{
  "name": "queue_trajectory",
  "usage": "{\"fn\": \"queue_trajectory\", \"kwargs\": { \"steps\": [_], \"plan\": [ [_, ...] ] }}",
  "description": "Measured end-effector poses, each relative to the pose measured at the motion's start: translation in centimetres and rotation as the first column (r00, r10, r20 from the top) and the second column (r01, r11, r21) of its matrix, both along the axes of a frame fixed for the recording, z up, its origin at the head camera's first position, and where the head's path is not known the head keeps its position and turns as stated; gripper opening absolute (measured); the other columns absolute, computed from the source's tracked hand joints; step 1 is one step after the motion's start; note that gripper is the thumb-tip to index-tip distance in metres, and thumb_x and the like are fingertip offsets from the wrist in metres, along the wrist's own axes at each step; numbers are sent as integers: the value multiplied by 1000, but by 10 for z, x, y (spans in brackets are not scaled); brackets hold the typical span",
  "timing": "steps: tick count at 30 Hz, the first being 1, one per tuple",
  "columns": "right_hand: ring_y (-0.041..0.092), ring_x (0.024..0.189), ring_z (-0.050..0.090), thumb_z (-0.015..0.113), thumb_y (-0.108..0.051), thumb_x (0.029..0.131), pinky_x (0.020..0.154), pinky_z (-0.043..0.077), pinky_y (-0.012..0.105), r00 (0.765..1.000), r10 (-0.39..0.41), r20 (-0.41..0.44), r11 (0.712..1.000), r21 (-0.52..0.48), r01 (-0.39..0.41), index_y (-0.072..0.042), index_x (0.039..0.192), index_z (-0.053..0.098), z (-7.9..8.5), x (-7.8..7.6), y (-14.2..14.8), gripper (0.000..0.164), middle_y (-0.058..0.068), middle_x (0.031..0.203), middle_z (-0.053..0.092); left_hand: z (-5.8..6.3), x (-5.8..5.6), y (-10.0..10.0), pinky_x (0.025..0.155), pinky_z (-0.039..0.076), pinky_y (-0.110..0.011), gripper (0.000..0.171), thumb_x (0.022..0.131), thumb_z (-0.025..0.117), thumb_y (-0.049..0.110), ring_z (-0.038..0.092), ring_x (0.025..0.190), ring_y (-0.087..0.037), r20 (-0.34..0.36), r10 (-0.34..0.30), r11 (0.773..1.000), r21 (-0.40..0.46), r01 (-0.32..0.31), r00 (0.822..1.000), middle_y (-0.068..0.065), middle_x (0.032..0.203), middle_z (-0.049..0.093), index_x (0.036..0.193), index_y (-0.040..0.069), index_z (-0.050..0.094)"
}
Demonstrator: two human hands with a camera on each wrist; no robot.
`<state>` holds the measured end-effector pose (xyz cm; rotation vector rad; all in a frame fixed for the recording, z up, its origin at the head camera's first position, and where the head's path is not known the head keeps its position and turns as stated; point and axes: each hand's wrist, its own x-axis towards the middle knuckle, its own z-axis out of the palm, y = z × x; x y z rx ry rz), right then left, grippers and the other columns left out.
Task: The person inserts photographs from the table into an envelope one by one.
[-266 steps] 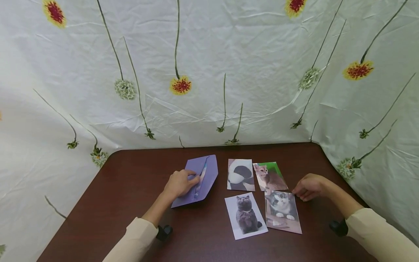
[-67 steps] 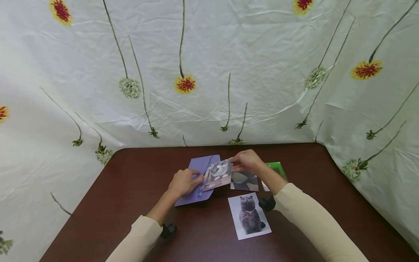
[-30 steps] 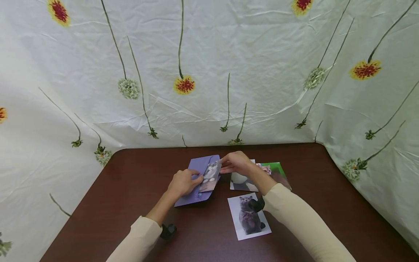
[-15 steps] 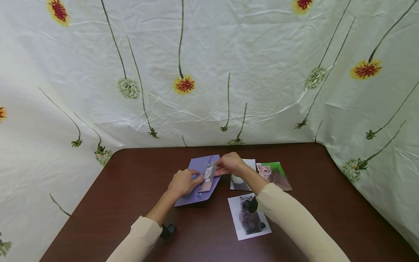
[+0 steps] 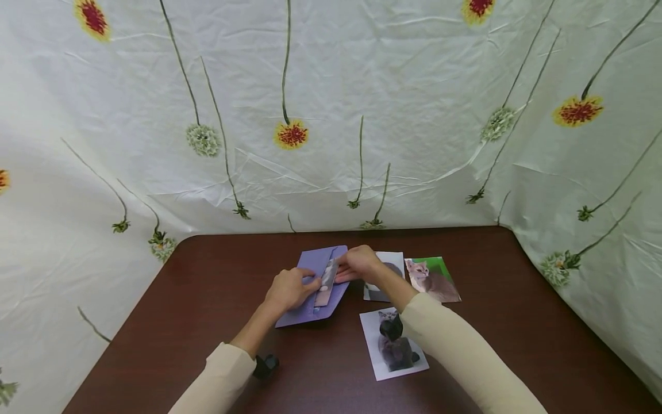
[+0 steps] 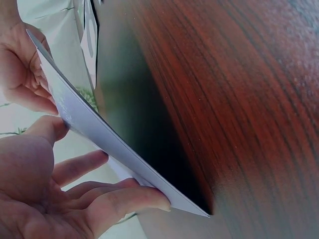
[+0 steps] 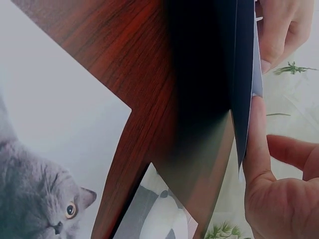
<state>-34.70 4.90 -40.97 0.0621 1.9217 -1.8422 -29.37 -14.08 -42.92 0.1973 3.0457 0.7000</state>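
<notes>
In the head view, a purple envelope (image 5: 310,261) lies tilted with its flap to the right. My left hand (image 5: 288,288) holds it at the pocket's mouth, thumb by the opening and fingers on the front panel. A cat photo (image 5: 323,290) is partly inside the pocket; its right edge shows. My right hand (image 5: 358,264) holds that edge, fingers over the flap. From the right wrist, the envelope appears edge-on and dark, with a finger (image 7: 256,134) lying along its inner side. In the left wrist view, one side of the envelope (image 6: 99,132) stands off the table.
A grey cat photo (image 5: 398,356) lies nearest, partly behind the right wrist camera. Behind the right arm are a black-and-white photo (image 5: 374,293) and a kitten photo with green background (image 5: 434,282). The brown table (image 5: 222,270) ends at a flowered cloth (image 5: 331,190).
My right hand has brought the grey-and-white cat photo from the right group to the envelope and slid it leftward into the pocket. The left hand keeps its place on the envelope.
</notes>
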Motion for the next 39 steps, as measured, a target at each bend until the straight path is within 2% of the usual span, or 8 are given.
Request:
{"fn": "queue_trajectory", "kwargs": {
  "steps": [13,20,31,36,39],
  "plan": [
    [21,69,73,56,10,91,78,61,36,999,28,-41,1000,-11,-29,20,122,60,-2,6,-3,33,23,94,72,-1,-1,-2,82,57,-50,41,95,64,39,70,105,-38,4,4,1000,1,-4,1000,-19,123,72,125,13,74],
    [23,66,73,53,11,91,75,61,36,999,0,-46,1000,-19,-1,21,123,57,-7,6,-9,34,22,88,69,-1,-1,-1,83,56,-50,40,94,64,38,70,106,-39,-3,7,1000,9,-7,1000,-19,122,72,124,13,75],
    [33,70,76,52,13,90,70,61,37,999,-24,-44,1000,-1,24,16,98,63,-11,6,-18,14,28,84,71,-1,0,-2,80,57,-51,41,95,64,38,71,104,-39,0,5,1000,12,-5,1000,-21,123,71,125,13,74],
    [37,76,76,52,13,89,72,61,38,999,-32,-43,999,2,32,17,99,63,-12,8,-20,15,28,86,71,-2,-1,-2,82,56,-51,41,95,65,39,70,106,-40,-5,3,1000,17,-3,1000,-21,123,71,125,13,74],
    [35,72,76,52,13,89,70,61,37,998,-36,-42,999,-3,36,16,100,62,-14,8,-20,15,26,84,70,-2,-1,-2,82,56,-52,41,95,65,39,70,106,-40,-5,1,1000,20,-1,1000,-21,123,71,124,12,74]
  ]
}}
